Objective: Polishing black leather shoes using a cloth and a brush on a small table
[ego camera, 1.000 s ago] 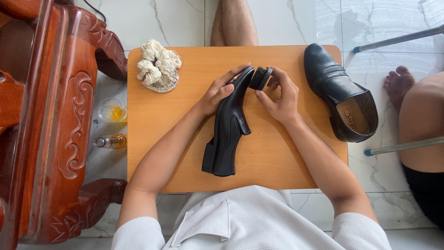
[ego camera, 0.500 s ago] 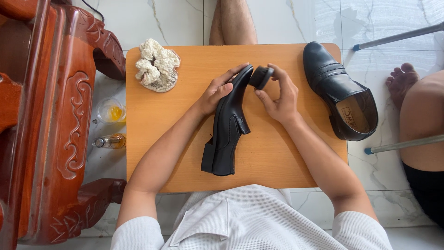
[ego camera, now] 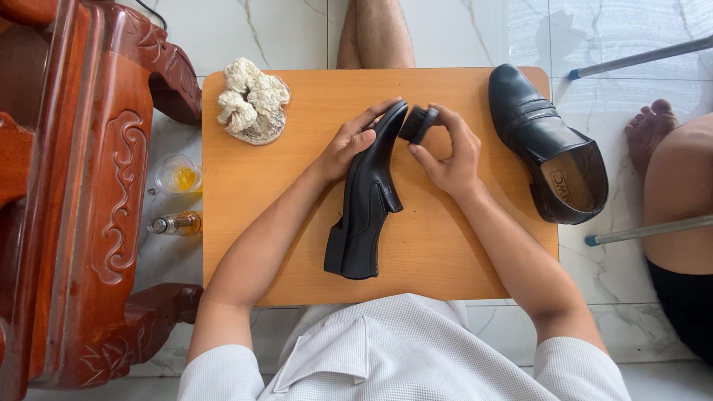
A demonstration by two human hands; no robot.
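Right now a black dress shoe (ego camera: 365, 204) lies tipped on its side near the middle of the orange surface (ego camera: 245, 223). Its long axis runs almost straight away from the person, leaning slightly right: the heel sits nearest the person's body and the toe points toward the far edge. The left hand (ego camera: 349, 145) rests against the shoe's left flank near the toe, its fingers (ego camera: 375, 117) stretched out along the leather and loosely spread. The right hand (ego camera: 449, 152) holds a small black brush (ego camera: 417, 123), the fingers curled around it and pinching it, with the brush touching the toe from the right. A second black shoe (ego camera: 546, 141) stands upright well to the right, toe pointing away too. A crumpled pale cloth (ego camera: 251, 100) sits at the far left corner. Beside the surface on the tiled floor are a small glass (ego camera: 177, 174) and a little bottle (ego camera: 177, 223).
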